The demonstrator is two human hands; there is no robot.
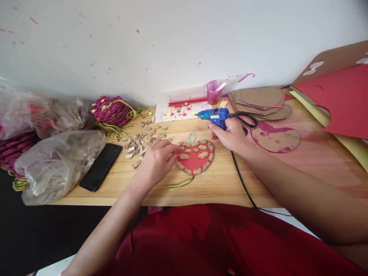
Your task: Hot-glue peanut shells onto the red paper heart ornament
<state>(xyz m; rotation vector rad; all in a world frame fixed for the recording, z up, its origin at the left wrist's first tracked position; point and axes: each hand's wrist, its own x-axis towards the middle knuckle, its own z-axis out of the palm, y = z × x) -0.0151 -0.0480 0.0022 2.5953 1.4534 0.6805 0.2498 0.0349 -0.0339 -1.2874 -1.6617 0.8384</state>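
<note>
My right hand (231, 135) is closed around a blue hot glue gun (215, 116), its nozzle pointing left above the table. Below it lies a red heart-shaped board (194, 163) with peanuts along its rim and a few peanuts (203, 155) inside. A light blue loop (192, 137) sits at the heart's top and a yellow-green tassel (181, 184) at its tip. My left hand (159, 159) is at the heart's left edge, thumb and fingers pinched on a peanut there, mostly hidden by the fingertips. Loose peanuts (136, 143) lie beyond and left of that hand.
A black phone (100, 167) and plastic bags (61, 165) lie on the left. Behind are a purple peanut ornament (110, 111), star stickers (184, 110) and a pink cup (214, 92). Scissors (248, 120), cardboard hearts (258, 100) and red sheets (342, 96) occupy the right. The cord (243, 178) crosses the front edge.
</note>
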